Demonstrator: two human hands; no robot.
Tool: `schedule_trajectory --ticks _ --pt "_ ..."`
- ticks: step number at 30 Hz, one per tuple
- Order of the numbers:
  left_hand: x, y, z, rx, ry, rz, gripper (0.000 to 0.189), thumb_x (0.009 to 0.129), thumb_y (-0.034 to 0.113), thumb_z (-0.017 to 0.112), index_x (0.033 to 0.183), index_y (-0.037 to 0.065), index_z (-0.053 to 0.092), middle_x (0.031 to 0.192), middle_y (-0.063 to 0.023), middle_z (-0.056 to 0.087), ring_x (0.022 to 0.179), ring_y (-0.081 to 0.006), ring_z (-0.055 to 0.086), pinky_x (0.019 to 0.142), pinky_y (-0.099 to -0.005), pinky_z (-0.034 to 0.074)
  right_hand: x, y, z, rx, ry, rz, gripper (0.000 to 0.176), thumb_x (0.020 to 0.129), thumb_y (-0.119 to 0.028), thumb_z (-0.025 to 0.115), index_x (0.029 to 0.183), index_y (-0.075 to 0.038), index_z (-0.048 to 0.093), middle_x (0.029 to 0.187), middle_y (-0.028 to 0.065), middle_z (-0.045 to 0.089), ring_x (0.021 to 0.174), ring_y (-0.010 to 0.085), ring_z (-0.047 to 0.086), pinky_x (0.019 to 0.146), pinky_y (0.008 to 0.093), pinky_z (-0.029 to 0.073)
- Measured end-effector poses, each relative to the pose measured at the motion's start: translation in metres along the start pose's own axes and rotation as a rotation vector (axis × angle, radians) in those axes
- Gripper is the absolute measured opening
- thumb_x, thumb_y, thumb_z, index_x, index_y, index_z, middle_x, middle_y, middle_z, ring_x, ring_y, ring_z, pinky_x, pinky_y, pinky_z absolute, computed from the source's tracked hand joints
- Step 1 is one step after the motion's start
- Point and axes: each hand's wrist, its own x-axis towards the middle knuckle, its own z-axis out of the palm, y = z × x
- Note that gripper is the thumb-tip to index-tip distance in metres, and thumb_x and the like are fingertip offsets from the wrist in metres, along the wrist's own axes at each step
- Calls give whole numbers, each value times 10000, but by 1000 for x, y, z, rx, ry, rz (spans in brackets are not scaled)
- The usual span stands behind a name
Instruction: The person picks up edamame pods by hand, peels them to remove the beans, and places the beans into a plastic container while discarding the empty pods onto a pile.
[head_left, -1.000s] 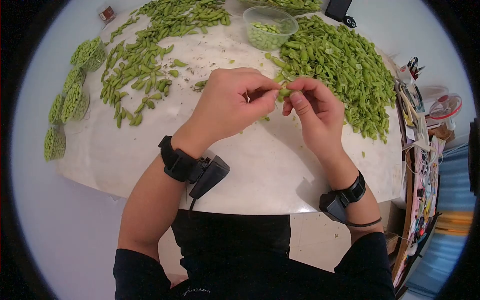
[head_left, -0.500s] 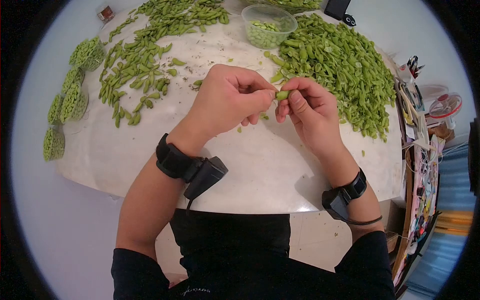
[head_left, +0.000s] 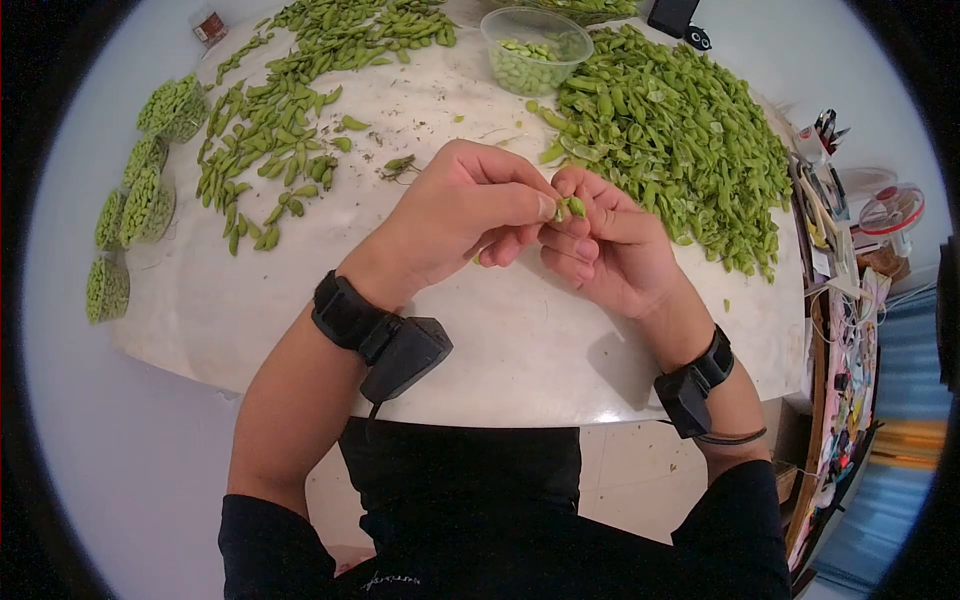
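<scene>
Between my two hands is a small green edamame pod [head_left: 571,207], pinched by the fingertips from both sides above the table [head_left: 500,340]. My left hand [head_left: 465,205] has thumb and forefinger closed on the pod's left end. From the other side, my right hand [head_left: 620,235] grips it with curled fingers. The pod seems partly split, though fingers cover much of it. Beyond my hands stands a clear plastic tub [head_left: 537,50] with loose green beans inside. A big heap of pods and husks [head_left: 680,140] lies to its right.
Whole pods [head_left: 270,130] are spread over the table's left and back. Several containers of shelled beans [head_left: 147,205] line the left edge. At far right are a small fan [head_left: 890,212] and a pen holder [head_left: 815,143]. A dark device [head_left: 672,15] stands at the back.
Both hands have turned slightly; my right thumb has shifted off the pod's top and the pod now looks more opened. A pod on the table left of my hands is more visible.
</scene>
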Motion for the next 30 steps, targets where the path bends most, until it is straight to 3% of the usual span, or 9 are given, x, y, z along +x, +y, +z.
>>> schedule_trajectory --ticks 4,13,15,18,21,24,27,30 --pt "1 -3 -4 -44 -38 12 69 785 45 592 802 -8 633 599 -50 573 425 -93 460 384 -210 342 0 0 -4 65 -103 48 256 901 -229 590 1071 -43 545 923 28 589 721 107 500 646 265 395" --pt "1 1 -16 -147 -63 66 109 775 40 594 833 -38 644 617 -51 568 449 -96 462 405 -221 352 -1 -7 3 -43 -187 48 400 917 -196 550 1272 -58 428 751 16 468 622 107 426 552 250 310" --pt "1 10 -17 -103 -22 96 123 792 64 615 853 -36 650 607 -40 562 451 -95 464 414 -228 358 -4 -12 2 -33 -204 22 431 912 -181 546 1299 -51 409 763 29 483 639 115 444 568 250 330" --pt "6 14 -6 304 280 190 169 825 122 642 886 -33 667 611 -40 579 476 -106 499 446 -235 391 -3 -12 3 -55 -140 -66 405 906 -144 545 1279 -36 430 820 57 533 709 141 510 632 260 395" --pt "15 -4 -15 1074 310 619 190 833 158 661 915 -12 682 660 -72 618 518 -121 542 488 -251 437 -3 -11 -1 -48 -27 -130 327 895 -83 549 1208 -17 485 914 91 584 821 179 574 741 287 456" --pt "10 0 -9 1158 263 403 147 822 126 660 908 10 687 743 -111 646 570 -135 576 532 -263 462 -1 -8 -5 -74 44 -185 255 877 -19 556 1131 -5 533 980 107 606 894 195 600 809 304 479" --pt "17 -8 -19 1205 278 623 155 806 112 669 930 22 687 761 -120 640 585 -128 567 543 -266 456 0 -6 -4 -166 109 -243 243 860 11 573 1102 -1 550 977 105 611 895 191 604 800 305 487" --pt "17 -7 -17 1210 257 620 143 807 98 668 921 13 671 748 -95 621 611 -97 556 549 -244 445 1 -5 -2 -224 170 -269 248 850 20 587 1095 1 554 952 103 613 872 189 606 768 302 493"
